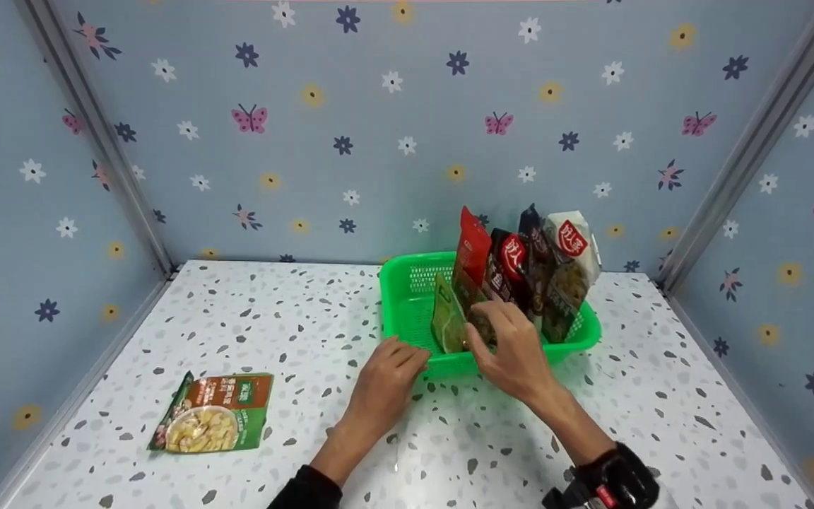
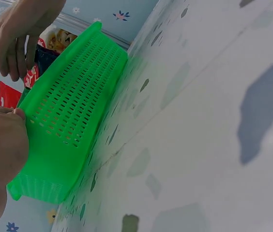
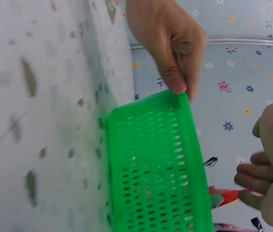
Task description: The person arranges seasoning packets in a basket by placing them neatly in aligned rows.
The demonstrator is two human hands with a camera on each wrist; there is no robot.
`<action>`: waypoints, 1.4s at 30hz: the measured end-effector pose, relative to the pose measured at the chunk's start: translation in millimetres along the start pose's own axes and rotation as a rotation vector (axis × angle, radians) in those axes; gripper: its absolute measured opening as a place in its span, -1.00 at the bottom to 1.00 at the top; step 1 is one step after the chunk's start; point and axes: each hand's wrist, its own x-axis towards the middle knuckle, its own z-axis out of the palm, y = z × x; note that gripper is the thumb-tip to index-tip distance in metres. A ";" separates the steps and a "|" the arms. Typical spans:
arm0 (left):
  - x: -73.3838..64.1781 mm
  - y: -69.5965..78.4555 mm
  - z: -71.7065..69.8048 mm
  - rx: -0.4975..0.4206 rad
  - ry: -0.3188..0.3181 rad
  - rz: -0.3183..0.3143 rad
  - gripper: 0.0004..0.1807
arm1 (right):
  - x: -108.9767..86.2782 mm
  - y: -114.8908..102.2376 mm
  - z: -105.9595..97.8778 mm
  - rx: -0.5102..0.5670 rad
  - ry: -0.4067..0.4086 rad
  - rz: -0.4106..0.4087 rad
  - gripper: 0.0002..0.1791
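My left hand (image 1: 387, 375) pinches the rim of a green plastic basket (image 1: 407, 264) at its near left corner, the thumb outside the wall. Over the basket's near side hangs my right hand (image 1: 513, 350), fingers loosely bent and nothing gripped between them. Just beside its thumb stands a green food packet (image 1: 448, 314), leaning in the basket. Behind the fingers are a red packet (image 1: 473, 247), a dark packet with a red label (image 1: 509, 261), another dark pouch (image 1: 534, 244) and a white-topped pouch (image 1: 571, 265), all upright. In the right wrist view, the right hand (image 3: 272, 169) shows separated fingers.
A green and orange food packet (image 1: 216, 417) lies flat on the speckled white table (image 1: 294, 318) at the left. Flower-patterned walls (image 1: 393, 106) enclose the back and both sides. The basket stands near the back wall.
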 end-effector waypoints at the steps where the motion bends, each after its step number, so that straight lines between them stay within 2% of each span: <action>1: -0.4 -0.2 -0.3 0.000 -0.002 -0.001 -0.77 | -5.3 3.2 0.4 -0.013 -0.003 -0.047 -0.72; 4: -1.9 -0.7 -0.8 0.008 -0.002 -0.004 -0.77 | -19.1 13.0 3.5 -0.070 -0.024 -0.166 -0.72; 8: -3.8 -0.8 -0.7 0.013 0.002 -0.003 -0.78 | -33.5 24.1 10.3 -0.140 -0.057 -0.240 -0.67; 14: -3.6 0.1 -0.8 0.015 0.013 0.000 -0.78 | -46.4 31.9 19.0 -0.160 -0.099 -0.258 -0.63; 21: -3.0 0.7 -2.1 0.036 0.001 0.011 -0.76 | -50.2 34.7 23.5 -0.159 -0.094 -0.264 -0.66; 29: -2.3 0.9 -7.7 0.017 -0.063 0.013 -0.74 | -48.7 35.2 22.7 -0.128 -0.094 -0.259 -0.70; 33: -2.5 -2.4 -17.7 -0.042 -0.126 0.003 -0.59 | -47.9 35.7 22.6 -0.123 -0.081 -0.265 -0.69; 36: -4.4 -9.3 -30.5 -0.062 -0.155 -0.020 -0.46 | -46.9 36.1 23.1 -0.117 -0.072 -0.269 -0.69; 42: -19.0 -38.0 -65.8 -0.044 -0.151 -0.139 -0.39 | -49.7 36.0 23.8 -0.108 -0.074 -0.262 -0.71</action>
